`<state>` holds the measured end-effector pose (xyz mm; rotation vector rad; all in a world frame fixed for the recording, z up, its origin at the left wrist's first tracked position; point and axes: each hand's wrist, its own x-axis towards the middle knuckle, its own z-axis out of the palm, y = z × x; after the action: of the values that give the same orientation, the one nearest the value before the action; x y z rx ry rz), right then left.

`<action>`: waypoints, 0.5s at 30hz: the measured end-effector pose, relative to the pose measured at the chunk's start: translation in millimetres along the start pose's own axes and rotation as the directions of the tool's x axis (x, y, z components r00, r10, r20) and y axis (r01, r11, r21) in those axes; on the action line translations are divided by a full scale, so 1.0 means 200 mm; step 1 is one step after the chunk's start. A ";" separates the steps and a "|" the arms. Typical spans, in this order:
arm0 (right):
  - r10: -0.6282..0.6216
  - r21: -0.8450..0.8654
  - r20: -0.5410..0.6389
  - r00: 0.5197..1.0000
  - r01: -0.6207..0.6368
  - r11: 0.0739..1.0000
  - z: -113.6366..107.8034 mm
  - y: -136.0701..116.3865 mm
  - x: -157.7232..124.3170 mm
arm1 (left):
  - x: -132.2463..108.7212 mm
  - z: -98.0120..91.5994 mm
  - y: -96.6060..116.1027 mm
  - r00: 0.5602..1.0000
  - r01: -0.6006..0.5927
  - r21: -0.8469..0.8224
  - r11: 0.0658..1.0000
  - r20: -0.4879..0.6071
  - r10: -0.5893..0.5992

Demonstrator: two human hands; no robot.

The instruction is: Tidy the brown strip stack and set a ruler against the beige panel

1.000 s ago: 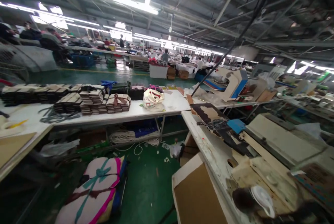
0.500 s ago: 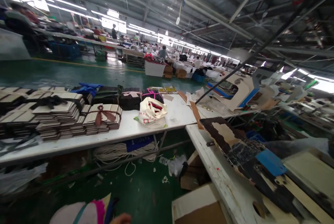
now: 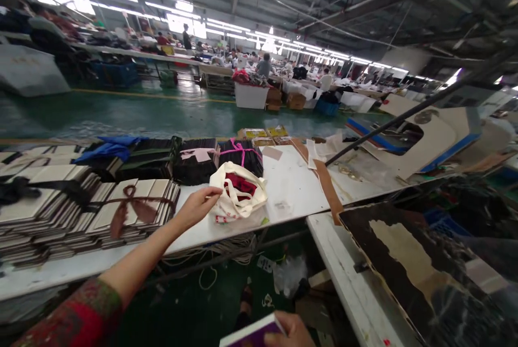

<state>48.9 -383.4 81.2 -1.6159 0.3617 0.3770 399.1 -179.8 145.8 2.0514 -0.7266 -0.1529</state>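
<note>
Head view, nearest first: at the bottom edge the right hand [image 3: 292,332] is clamped on a flat purple-and-white card or booklet [image 3: 253,335], with only part of either showing. Higher up, the left hand [image 3: 198,206] stretches out from a red patterned sleeve [image 3: 73,319] across the long white table [image 3: 291,190], fingers loosely apart and closing on nothing; its fingertips [image 3: 218,191] meet the rim of the cream cloth tote bag [image 3: 238,196], which sits open on the table with something dark red inside. Just left of the bag lies a bundle of flat pale cards tied with a brown ribbon [image 3: 133,209] (one of several such stacks). Behind the bag stands a black stack bound with pink ribbon [image 3: 241,154]. To the right, a worn dark board [image 3: 404,250] lies on a second white table. Beyond the green floor [image 3: 133,115], other people work at distant tables.
</note>
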 end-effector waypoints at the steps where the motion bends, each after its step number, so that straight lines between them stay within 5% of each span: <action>1: -0.019 0.113 -0.037 0.999 0.023 0.993 -0.10 -0.04 0.08 | 0.14 0.01 0.03 0.999 -0.039 0.055 0.998 0.018 0.038; 4: -0.044 0.511 -0.245 0.968 0.168 0.843 -0.36 -0.23 0.34 | 0.48 0.06 0.09 0.976 -0.192 0.378 0.906 0.174 0.134; 7: -0.035 0.704 -0.353 0.935 0.290 0.648 -0.54 -0.48 0.64 | 0.71 0.13 0.12 0.952 -0.271 0.601 0.752 0.282 0.118; 11: -0.011 0.819 -0.368 0.930 0.330 0.469 -0.64 -0.79 1.00 | 0.87 0.18 0.11 0.947 -0.268 0.721 0.639 0.318 0.037; 15: 0.091 0.918 -0.247 0.965 0.203 0.342 -0.63 -0.93 1.28 | 0.92 0.21 0.04 0.905 -0.336 0.764 0.551 0.425 -0.037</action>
<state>364.4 -497.1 141.6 -0.4642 0.5837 -0.1461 530.2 -314.5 159.3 2.8879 -1.4489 -0.1374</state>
